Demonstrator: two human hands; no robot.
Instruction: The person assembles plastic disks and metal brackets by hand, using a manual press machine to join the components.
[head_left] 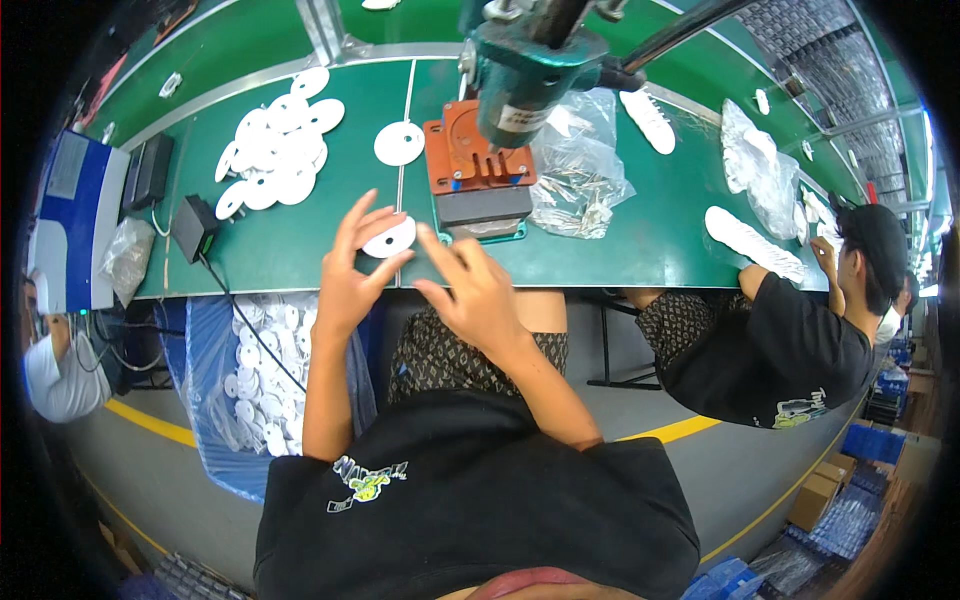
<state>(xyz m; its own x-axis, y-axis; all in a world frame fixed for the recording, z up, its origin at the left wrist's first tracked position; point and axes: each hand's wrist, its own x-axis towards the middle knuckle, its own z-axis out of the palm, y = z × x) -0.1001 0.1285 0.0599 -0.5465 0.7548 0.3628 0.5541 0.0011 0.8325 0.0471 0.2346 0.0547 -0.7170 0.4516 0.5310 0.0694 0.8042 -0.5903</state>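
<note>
A white disc (398,238) with a small dark centre hole is between my hands near the table's front edge. My left hand (350,262) reaches around its left side, fingers and thumb spread apart and overlapping its rim; a firm grip does not show. My right hand (474,290) is just right of the disc, fingers apart, the index fingertip close to its edge. Beyond them another white disc (397,146) lies flat on the green table (330,180). Right of it stands a bench press (535,75) over an orange metal fixture (470,160) on a dark block (485,207).
A heap of white discs (270,145) lies at left, near a black adapter (194,228) with a cable. Below, a blue-lined bin (200,400) holds many more. Right of the press are a clear bag of small metal parts (582,180) and white stacked pieces (650,120). A co-worker (770,340) sits at right.
</note>
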